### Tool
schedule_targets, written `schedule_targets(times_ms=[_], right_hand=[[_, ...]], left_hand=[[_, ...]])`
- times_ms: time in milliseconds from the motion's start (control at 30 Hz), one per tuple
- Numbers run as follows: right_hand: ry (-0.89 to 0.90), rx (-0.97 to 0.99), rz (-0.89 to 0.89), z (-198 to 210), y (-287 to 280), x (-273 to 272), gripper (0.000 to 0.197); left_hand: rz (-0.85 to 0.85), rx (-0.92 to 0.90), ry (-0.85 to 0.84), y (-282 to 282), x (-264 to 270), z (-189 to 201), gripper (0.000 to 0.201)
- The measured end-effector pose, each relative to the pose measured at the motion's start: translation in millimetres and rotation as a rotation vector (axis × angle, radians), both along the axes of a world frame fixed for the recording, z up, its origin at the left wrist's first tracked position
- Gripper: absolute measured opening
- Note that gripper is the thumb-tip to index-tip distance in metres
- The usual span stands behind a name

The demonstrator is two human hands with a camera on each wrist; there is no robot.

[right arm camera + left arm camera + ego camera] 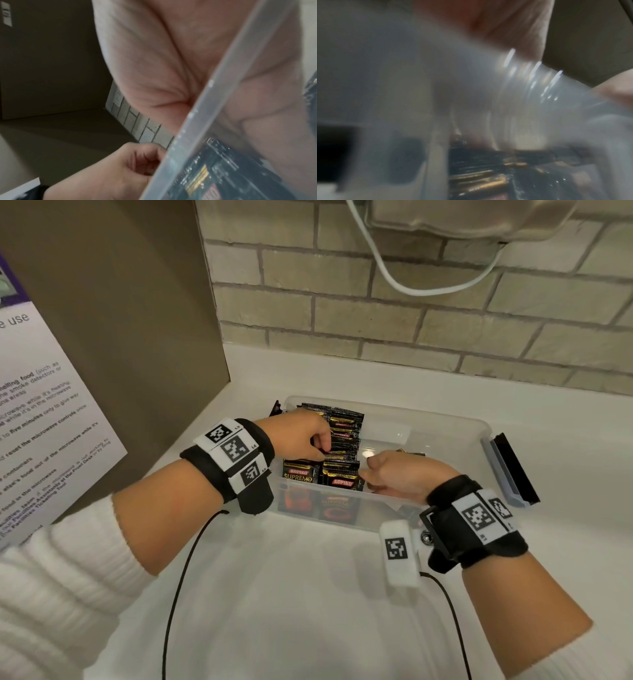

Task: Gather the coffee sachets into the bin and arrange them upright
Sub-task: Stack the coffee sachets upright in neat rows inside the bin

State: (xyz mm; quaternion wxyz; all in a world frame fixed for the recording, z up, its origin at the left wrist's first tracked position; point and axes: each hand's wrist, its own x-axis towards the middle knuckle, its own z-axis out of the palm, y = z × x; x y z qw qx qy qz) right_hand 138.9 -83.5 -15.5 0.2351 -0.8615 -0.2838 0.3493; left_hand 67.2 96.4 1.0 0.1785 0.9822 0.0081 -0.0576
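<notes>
A clear plastic bin (pixel 445 414) stands on the white counter. Black Kopiko coffee sachets (pixel 342 422) stand on edge in rows in its left part. My left hand (pixel 318 445) reaches in from the left, fingers curled, and pinches the tops of sachets in the middle of the row. My right hand (pixel 368 470) lies over the front rim with curled fingers, its thumb against the near sachets. Whether it holds anything is hidden. The right wrist view shows the bin wall (pixel 197 128), sachets (pixel 223 169) behind it and my left hand (pixel 137 162). The left wrist view is blurred, with sachets (pixel 479 175) low.
The bin's grey-blue lid (pixel 507 470) lies just right of it. A brown cabinet side (pixel 137 337) with a printed notice (pixel 51 412) stands close on the left. Behind is a brick wall (pixel 411 330) with a hanging white cable (pixel 428 289). Bare white counter (pixel 308 594) lies in front.
</notes>
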Motion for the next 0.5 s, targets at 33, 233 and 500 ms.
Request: schedule_targets(times_ms=[33,233,500], right_hand=[[0.019,0.0,-0.021,0.0,-0.4,0.9,0.029],[-0.037,-0.1,0.086,5.0,10.3,-8.4,0.031],[0.067,-0.082,0.097,6.2,11.2,-7.5,0.029]], left_hand=[[0.017,-0.007,-0.012,2.0,-1.1,0.5,0.019],[0.022,-0.08,0.044,-5.1,-8.4,7.7,0.019],[0.006,-0.091,0.064,-9.2,-9.5,4.3,0.017]])
